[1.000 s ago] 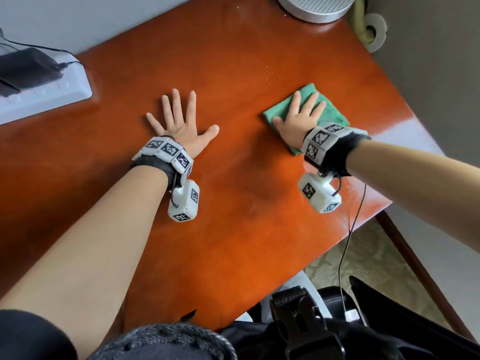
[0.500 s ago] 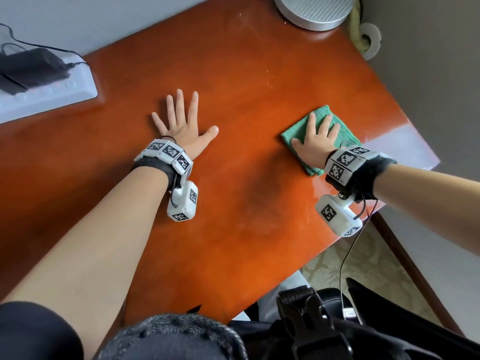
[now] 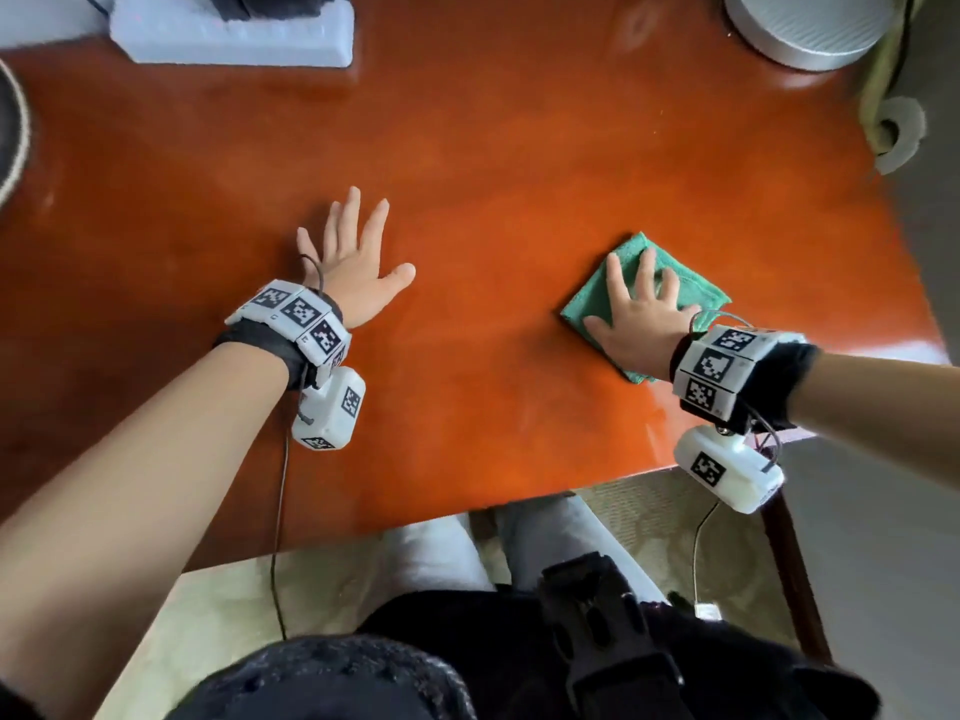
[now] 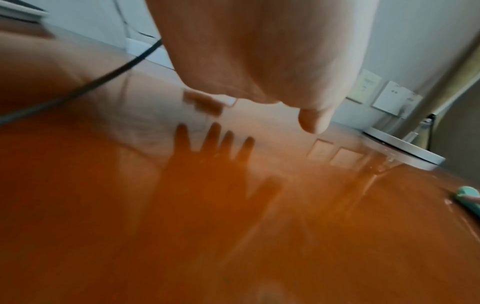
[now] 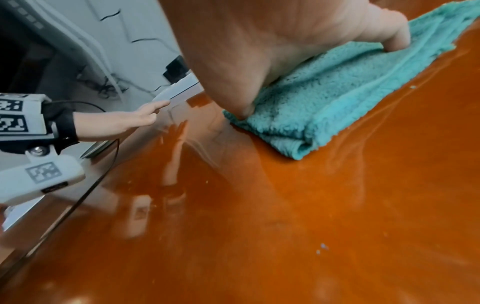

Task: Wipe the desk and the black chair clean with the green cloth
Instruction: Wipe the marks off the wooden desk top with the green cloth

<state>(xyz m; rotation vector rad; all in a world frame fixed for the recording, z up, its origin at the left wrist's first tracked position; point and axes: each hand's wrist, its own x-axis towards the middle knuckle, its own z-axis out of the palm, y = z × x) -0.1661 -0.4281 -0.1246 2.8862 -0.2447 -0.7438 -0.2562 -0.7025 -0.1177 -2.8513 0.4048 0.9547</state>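
**Cloth flat under right palm, near the counter's right edge**

Head view: Right hand lies palm-down on the folded green cloth, fingers straight and spread, pressing, not clutching. The cloth sits on the glossy orange-brown counter, toward its right side and near the front corner. Left hand is flat and splayed, holding nothing, well apart from the cloth; whether it touches the surface is unclear here. White power strip and a round ribbed grey base at the far edge. No black chair made out with any certainty.

Left wrist view: Blurred. Left hand hangs over the counter, its mirror image below; palm and reflection look apart, so it may hover. A sliver of green cloth at far right.

Right wrist view: Heel of the right hand and one fingertip dig into the green cloth, which is thick, plush, folded in layers. A few pale specks on the counter.

Handling, as judged: soft, light, limp; slides easily on this polished top. Flat downward pressure suits wiping. To lift it for the chair, pinch the folded edge so the layers stay together.
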